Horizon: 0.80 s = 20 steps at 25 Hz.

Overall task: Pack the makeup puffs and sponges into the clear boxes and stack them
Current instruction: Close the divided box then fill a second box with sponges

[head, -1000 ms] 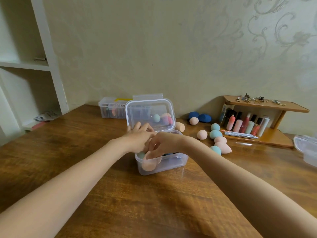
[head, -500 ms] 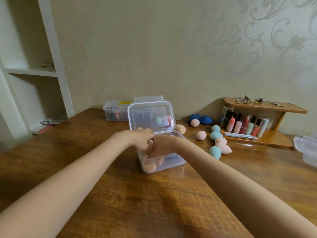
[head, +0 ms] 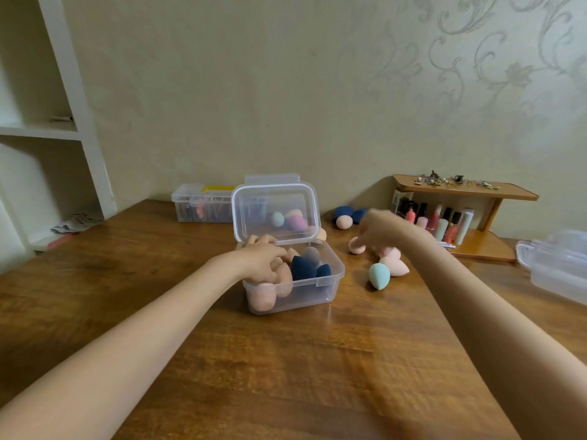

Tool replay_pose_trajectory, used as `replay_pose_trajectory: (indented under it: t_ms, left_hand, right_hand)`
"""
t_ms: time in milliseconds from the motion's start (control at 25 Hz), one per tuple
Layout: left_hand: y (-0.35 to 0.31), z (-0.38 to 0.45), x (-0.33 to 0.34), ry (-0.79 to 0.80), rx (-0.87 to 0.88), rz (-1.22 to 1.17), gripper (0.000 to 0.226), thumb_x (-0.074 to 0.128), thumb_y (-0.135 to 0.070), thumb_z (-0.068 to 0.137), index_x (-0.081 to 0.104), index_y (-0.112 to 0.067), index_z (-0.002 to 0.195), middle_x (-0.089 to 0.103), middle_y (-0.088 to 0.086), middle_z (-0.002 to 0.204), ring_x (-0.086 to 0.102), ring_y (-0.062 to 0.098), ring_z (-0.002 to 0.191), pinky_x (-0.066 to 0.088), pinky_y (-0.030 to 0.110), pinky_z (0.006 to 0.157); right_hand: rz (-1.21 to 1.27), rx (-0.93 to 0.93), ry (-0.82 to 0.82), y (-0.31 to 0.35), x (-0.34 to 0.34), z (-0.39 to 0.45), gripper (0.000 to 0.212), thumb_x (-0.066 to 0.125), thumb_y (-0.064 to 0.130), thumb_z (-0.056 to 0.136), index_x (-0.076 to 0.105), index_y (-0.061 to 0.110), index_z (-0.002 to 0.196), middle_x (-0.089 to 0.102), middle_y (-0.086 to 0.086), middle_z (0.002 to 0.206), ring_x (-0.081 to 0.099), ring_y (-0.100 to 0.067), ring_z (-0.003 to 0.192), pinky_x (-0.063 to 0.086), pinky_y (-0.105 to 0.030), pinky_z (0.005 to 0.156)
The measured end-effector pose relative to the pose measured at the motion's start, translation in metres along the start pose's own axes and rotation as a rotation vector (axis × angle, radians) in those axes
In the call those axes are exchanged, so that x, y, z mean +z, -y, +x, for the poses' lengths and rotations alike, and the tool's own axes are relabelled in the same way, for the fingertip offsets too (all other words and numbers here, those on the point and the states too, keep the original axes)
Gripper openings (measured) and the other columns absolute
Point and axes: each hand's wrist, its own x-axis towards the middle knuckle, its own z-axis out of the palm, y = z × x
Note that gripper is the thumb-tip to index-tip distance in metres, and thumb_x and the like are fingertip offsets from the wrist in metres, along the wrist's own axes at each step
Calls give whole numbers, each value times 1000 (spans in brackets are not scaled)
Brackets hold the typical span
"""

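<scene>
Clear box [head: 330,274] is sitting mid-table, hinged lid [head: 275,211] standing upright, peach and navy sponges [head: 303,268] lying inside. Left hand [head: 262,260] is resting in the box, fingers curled on a peach sponge [head: 283,272]. Right hand [head: 379,230] is hovering over loose sponges [head: 379,276] just beside the box — blurred, grip unreadable. Cosmetics shelf [head: 467,192] is standing against the wall.

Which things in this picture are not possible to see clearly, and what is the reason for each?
Head view only:
- Right hand: motion blur; grip unreadable.
- Pink sponges under it: partly covered by the hand, count unclear.
- Left hand fingertips: buried among sponges in the open clear plastic box.
- Second clear container: cut by right edge.
- Small trinkets on wooden shelf: too small.
</scene>
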Motion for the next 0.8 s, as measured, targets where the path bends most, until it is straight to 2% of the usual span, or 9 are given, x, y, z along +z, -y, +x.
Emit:
replay_pose_trajectory:
  t_ms: [40, 120, 320, 400, 480, 520, 600, 680, 800]
  left_hand:
    - [-2, 2, 1, -16, 5, 7, 50, 54, -20, 89, 42, -30, 136, 19, 3, 154, 18, 30, 140, 21, 46, 112]
    - [-5, 5, 3, -40, 4, 4, 47, 56, -21, 88, 44, -30, 133, 21, 2, 153, 19, 29, 139, 20, 44, 112]
    - [1, 6, 11, -140, 13, -102, 30, 62, -20, 83, 54, -30, 110, 35, -4, 145, 28, 25, 133, 26, 42, 109]
    - [1, 6, 14, -167, 22, -115, 25, 64, -20, 81, 55, -28, 103, 39, -5, 143, 32, 24, 130, 31, 42, 108]
    - [1, 6, 13, -181, 17, -108, 25, 64, -20, 81, 55, -26, 103, 39, -4, 142, 33, 24, 129, 32, 41, 107]
    - [1, 6, 11, -176, 13, -95, 26, 63, -20, 81, 56, -25, 106, 38, -3, 143, 33, 24, 129, 33, 40, 106]
    - [2, 6, 9, -160, 6, -92, 30, 63, -21, 81, 56, -24, 110, 37, -4, 144, 33, 24, 128, 33, 39, 105]
    - [3, 5, 7, -144, 1, -98, 38, 64, -21, 82, 55, -23, 120, 35, -4, 146, 32, 24, 129, 33, 39, 107]
    - [2, 6, 7, -151, 24, -79, 45, 58, -15, 85, 50, -20, 129, 33, -3, 149, 30, 25, 132, 30, 39, 110]
  right_hand:
    - [-137, 65, 17, -10, 8, 0, 23, 64, 29, 86, 58, 11, 99, 60, -6, 86, 56, -14, 67, 47, -21, 59]
    - [-206, 118, 79, -23, 30, -1, 37, 67, 32, 83, 55, 10, 109, 56, -5, 91, 55, -17, 79, 50, -26, 69]
    - [-87, 64, -44, -29, 55, -4, 37, 68, 13, 82, 55, 10, 117, 53, -11, 120, 50, -16, 89, 48, -26, 80]
    - [15, 17, -172, -24, 42, -6, 32, 64, 12, 85, 58, 10, 116, 51, -12, 123, 52, -19, 96, 46, -28, 84]
    - [288, -78, -303, -12, 15, -10, 28, 57, 15, 89, 61, 8, 115, 57, -14, 120, 56, -22, 101, 46, -27, 81]
    - [466, -145, -273, -3, 2, -15, 27, 54, 16, 91, 62, 7, 115, 60, -14, 115, 58, -21, 96, 48, -25, 77]
    - [675, -281, -12, 19, -6, -25, 25, 50, 16, 94, 63, 8, 113, 62, -10, 101, 57, -15, 78, 50, -20, 65]
    - [621, -342, 223, 35, 9, -22, 23, 51, 16, 93, 63, 11, 112, 62, -7, 96, 57, -12, 72, 52, -18, 62]
    - [632, -346, 427, 42, 34, -5, 28, 52, 15, 94, 61, 10, 119, 61, -7, 110, 59, -11, 82, 53, -18, 72]
